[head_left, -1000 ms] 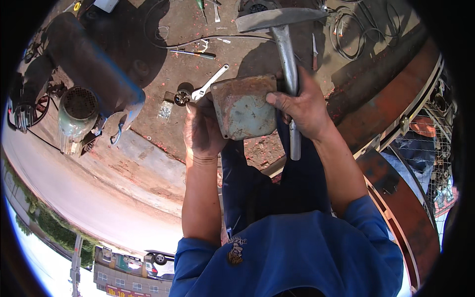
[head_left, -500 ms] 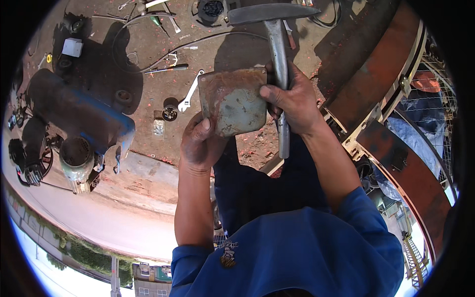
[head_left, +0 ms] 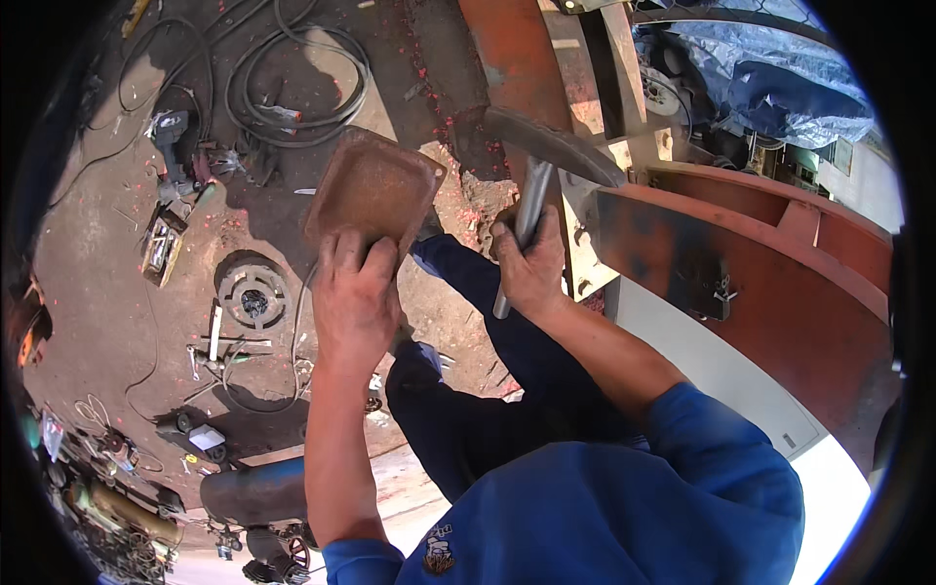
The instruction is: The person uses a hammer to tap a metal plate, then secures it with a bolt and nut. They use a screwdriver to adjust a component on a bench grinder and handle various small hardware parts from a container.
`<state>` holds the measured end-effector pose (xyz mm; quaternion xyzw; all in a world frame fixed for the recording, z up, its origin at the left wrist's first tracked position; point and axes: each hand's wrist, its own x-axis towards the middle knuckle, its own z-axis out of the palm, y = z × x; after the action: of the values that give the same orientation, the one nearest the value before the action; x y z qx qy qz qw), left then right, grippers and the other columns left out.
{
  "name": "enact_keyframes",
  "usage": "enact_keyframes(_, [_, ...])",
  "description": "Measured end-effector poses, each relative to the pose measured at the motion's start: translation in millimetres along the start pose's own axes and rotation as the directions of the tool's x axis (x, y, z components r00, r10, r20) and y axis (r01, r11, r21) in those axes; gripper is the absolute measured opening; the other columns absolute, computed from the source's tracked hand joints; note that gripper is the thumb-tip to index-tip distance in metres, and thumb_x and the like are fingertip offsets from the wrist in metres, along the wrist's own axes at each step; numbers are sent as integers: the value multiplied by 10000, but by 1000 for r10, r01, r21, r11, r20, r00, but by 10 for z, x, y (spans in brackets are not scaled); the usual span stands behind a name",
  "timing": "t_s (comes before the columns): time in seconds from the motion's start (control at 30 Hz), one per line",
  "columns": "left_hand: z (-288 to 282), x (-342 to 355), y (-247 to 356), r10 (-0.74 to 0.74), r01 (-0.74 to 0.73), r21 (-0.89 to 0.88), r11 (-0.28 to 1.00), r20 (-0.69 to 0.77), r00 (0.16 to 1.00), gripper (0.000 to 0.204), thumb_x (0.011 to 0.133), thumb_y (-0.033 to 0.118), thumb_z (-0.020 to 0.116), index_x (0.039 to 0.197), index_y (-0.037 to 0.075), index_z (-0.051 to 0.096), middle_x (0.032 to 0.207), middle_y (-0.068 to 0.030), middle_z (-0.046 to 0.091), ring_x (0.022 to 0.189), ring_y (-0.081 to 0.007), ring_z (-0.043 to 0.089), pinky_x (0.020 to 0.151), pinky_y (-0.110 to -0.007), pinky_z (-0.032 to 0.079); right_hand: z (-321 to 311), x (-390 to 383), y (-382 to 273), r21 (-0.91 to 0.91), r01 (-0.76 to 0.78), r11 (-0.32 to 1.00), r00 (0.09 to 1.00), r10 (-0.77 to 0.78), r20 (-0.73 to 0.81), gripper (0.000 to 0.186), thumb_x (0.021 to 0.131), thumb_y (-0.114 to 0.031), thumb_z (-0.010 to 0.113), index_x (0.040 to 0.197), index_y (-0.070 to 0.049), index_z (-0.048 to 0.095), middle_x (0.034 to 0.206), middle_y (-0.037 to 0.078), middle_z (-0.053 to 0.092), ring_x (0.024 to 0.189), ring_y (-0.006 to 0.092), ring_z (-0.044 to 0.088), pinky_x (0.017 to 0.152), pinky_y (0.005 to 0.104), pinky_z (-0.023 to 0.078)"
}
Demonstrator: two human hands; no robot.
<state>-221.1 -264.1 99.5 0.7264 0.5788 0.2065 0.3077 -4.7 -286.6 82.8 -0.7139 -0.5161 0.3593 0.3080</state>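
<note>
My left hand (head_left: 357,292) is closed on the lower edge of a rusty square metal cover (head_left: 375,190). The cover's shallow hollow side faces up, with a raised rim and a hole at one corner. A hammer (head_left: 552,144) is in my right hand (head_left: 533,265), its fingers wrapped round the metal handle below the head. The long dark head, tapering at one end, points up and to the right, near a rust-red curved beam. Cover and hammer are apart.
Curved red-brown steel beams (head_left: 741,283) stand close on my right. Coiled hose (head_left: 361,93) lies on the dirt floor ahead. To the left are a round metal ring part (head_left: 254,297), a tray of small items (head_left: 164,244), a power tool (head_left: 170,136) and scattered hand tools.
My view has swung right toward the red beams. The cover has turned from its painted face to its hollow side. My right hand has let go of it and keeps only the hammer.
</note>
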Motion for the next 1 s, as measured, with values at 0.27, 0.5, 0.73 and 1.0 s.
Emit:
enact_keyframes(0.27, [881, 2072, 401, 635, -673, 1, 740, 331, 698, 128, 750, 113, 618, 867, 87, 661, 1051, -57, 600, 1128, -243, 546, 955, -371, 482, -443, 572, 118, 253, -301, 919, 856, 378, -354, 241, 993, -263, 516, 984, -32, 449, 643, 12, 468, 493, 78, 443, 442, 226, 367])
enact_keyframes(0.5, [1480, 3121, 621, 831, -907, 41, 419, 386, 401, 115, 747, 114, 653, 855, 89, 685, 1390, -16, 483, 1347, -242, 381, 1110, -410, 354, -229, 818, 136, 404, -407, 820, 663, 569, -487, 308, 1017, -310, 457, 1011, -4, 494, 644, 4, 492, 496, 57, 429, 435, 207, 347])
enact_keyframes(0.73, [1567, 3134, 527, 795, -878, 95, 469, 388, 466, 248, 762, 93, 669, 1006, 134, 669, 1416, 10, 441, 1304, -310, 407, 1011, -451, 418, -87, 1081, 217, 474, -396, 787, 606, 612, -509, 307, 996, -251, 500, 1138, 19, 534, 708, 92, 556, 649, 153, 536, 590, 320, 448])
enact_keyframes(1.0, [1648, 3303, 369, 842, -878, -46, 477, 308, 442, 211, 753, 116, 662, 964, 104, 646, 1241, -8, 586, 1017, -260, 593, 782, -368, 543, -46, 1263, 340, 316, -459, 830, 657, 557, -508, 249, 986, -227, 508, 1066, 8, 525, 691, 184, 561, 614, 305, 604, 573, 397, 465])
